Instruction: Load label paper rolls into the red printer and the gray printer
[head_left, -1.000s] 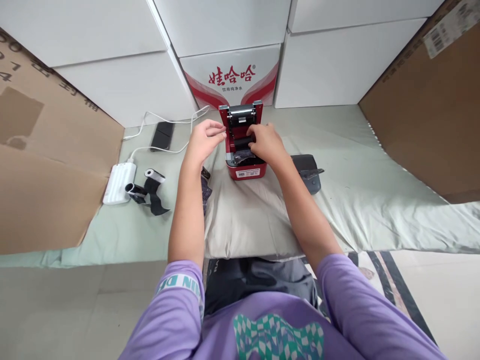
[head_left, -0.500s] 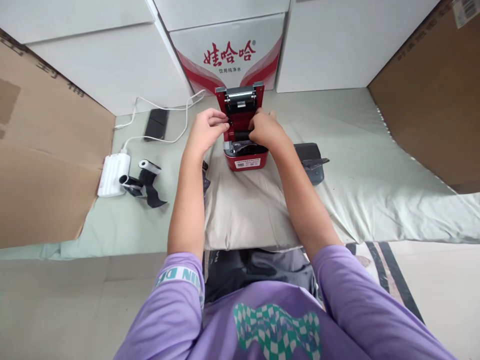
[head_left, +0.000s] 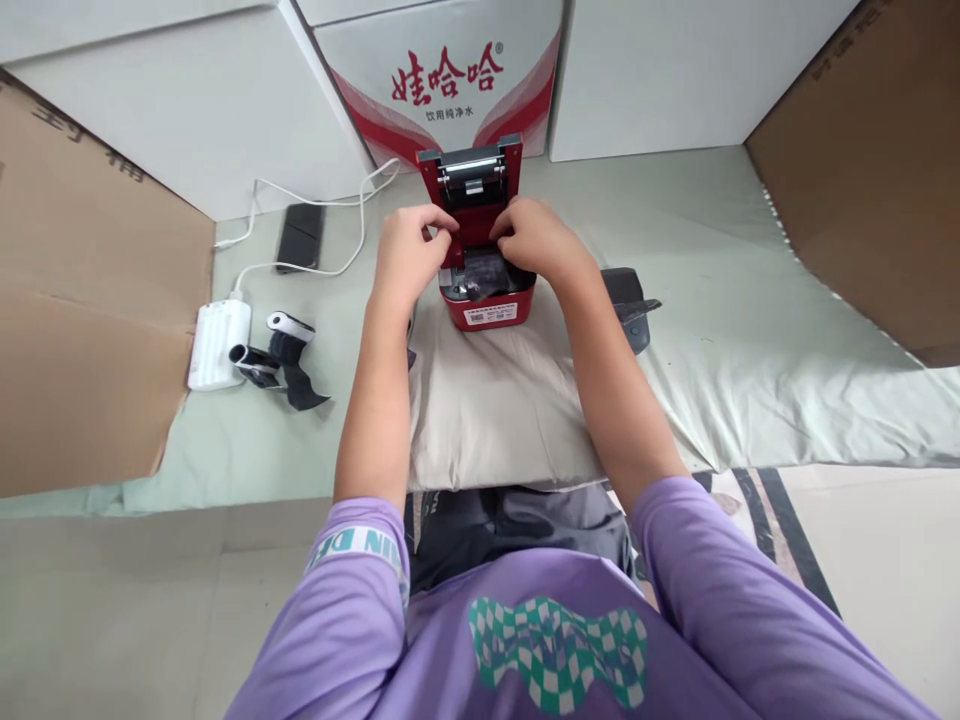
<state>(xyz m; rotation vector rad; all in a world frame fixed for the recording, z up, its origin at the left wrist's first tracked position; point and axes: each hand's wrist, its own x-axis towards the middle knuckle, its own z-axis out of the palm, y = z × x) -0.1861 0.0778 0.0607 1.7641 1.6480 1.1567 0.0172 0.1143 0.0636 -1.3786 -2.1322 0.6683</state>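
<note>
“Red plastic, mostly. What does your head camera give you?”

“My only view: a red, boxy plastic label printer (head_left: 476,228), by its look, standing on a pale green cloth (head_left: 712,250). Its red-framed lid with a black roller (head_left: 472,165) is raised upright.”

“And the grips?”

“I have the bare left hand (head_left: 409,245) at the printer's left side, thumb drawn close to the fingertips. The bare right hand (head_left: 544,240) curls over the right inner side. Both grips look nearly closed; whether either has hold of anything, I can't tell.”

“How far along?”

“Partway, I'd judge. Opening is done, and a dark, crinkled film (head_left: 486,275) lies across the front. The hands hide whether the inside is seated. The lid isn't down yet.”

“Anything loose?”

“Two small rolls with trailing black film (head_left: 287,350), beside a white rectangular block (head_left: 220,345).”
</note>
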